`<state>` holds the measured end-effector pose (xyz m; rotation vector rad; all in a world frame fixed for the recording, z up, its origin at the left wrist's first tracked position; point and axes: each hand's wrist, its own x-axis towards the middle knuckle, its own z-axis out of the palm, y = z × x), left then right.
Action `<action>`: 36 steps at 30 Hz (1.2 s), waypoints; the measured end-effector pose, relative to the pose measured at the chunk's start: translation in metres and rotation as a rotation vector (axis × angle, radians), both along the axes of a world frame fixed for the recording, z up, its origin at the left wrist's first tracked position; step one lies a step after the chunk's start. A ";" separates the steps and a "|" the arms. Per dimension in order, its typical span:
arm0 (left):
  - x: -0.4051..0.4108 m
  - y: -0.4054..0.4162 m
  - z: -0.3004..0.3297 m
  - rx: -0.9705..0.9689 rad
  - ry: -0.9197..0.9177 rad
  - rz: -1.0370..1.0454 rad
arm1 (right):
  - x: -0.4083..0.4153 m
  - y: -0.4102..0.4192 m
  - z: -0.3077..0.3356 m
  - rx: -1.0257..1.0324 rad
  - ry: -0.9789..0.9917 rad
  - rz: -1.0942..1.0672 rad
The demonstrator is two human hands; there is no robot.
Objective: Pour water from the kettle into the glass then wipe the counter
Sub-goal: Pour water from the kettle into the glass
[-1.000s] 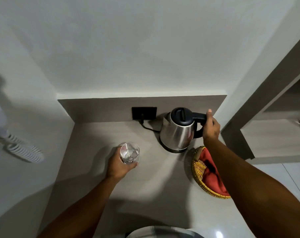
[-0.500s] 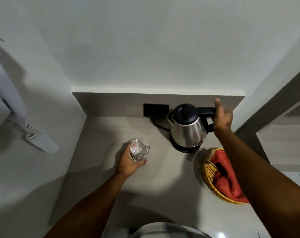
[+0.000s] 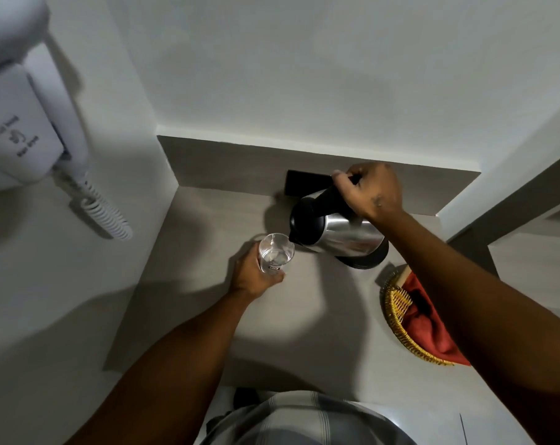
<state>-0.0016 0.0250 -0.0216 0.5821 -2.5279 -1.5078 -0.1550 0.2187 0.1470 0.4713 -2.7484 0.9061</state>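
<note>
- Head view is showing the right hand [image 3: 370, 191] clenching the handle of the kettle [image 3: 339, 231], which is tipping leftward, its long axis lying across the counter [image 3: 320, 316].
- Its spout is meeting the rim of the glass [image 3: 276, 253], just left of it.
- The left hand [image 3: 256, 274] is gripping the glass from below-left.
- Pouring is judged under way; the red cloth [image 3: 432, 329] is waiting in the basket [image 3: 400, 319], nearer the right arm.

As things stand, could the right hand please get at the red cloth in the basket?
Probably not yet: the right hand is gripping the tilted kettle over the glass. The red cloth lies uncovered in the basket, just beneath that forearm.
</note>
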 end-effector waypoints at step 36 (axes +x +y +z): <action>0.004 0.000 0.009 -0.063 -0.059 -0.012 | 0.030 -0.073 0.037 0.499 0.421 0.382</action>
